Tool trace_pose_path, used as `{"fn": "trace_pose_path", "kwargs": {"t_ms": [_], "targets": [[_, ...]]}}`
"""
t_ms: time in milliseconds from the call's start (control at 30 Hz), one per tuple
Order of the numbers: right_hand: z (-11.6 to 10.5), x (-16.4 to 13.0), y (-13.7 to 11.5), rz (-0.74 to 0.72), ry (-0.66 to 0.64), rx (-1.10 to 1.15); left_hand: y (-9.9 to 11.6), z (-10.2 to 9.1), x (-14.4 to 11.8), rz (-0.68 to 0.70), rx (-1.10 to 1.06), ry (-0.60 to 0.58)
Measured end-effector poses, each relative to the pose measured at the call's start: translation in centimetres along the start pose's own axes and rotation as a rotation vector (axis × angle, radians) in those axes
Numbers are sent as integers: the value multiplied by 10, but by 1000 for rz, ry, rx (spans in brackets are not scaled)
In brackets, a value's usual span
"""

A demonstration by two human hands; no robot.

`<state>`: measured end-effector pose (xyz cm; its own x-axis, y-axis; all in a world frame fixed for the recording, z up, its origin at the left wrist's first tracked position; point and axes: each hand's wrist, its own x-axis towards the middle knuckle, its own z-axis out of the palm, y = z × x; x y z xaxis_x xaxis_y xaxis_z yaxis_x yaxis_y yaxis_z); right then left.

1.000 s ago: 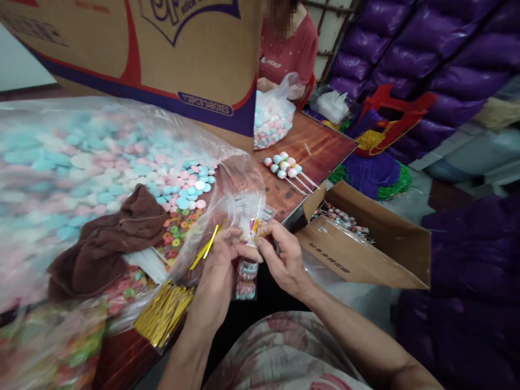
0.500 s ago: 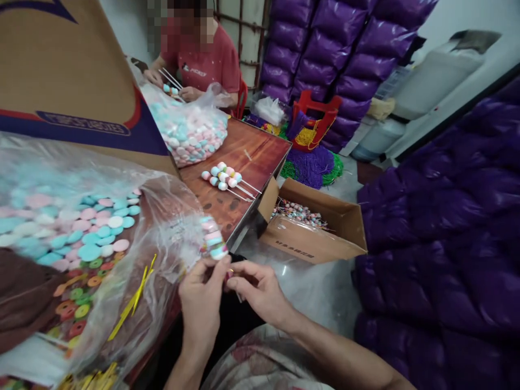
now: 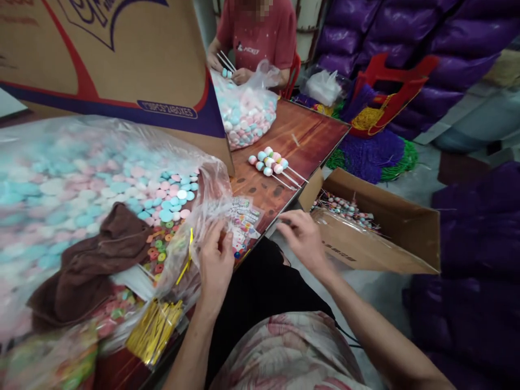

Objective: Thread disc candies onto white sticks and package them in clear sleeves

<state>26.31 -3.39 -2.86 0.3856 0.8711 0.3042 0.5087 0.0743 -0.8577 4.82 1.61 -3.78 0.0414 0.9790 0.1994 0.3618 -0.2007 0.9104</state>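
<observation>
Huge candy bag sprawls on the table. Left hand pinches the small printed wrappers at the edge; right hand hovers open beside them. A nudge could probably slide those wrappers off.

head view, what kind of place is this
Probably a small candy packing workshop. A big clear bag of pastel candy discs covers the wooden table, finished candy skewers lie on it, and more fill a cardboard box on the floor.
</observation>
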Motion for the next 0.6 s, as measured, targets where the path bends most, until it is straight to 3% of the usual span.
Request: {"fn": "trace_pose_path", "kwargs": {"t_ms": [100, 200, 433, 600], "targets": [[42, -1, -16, -177, -49, -416, -9, -4, 5, 71, 101, -9], [65, 3, -17, -185, -71, -597, -11, -2, 2, 107, 281, -15], [67, 5, -4, -178, -78, -672, 4, 2, -2, 5, 646, -96], [66, 3, -5, -163, -84, -682, 10, 4, 5, -23, 656, -177]]}}
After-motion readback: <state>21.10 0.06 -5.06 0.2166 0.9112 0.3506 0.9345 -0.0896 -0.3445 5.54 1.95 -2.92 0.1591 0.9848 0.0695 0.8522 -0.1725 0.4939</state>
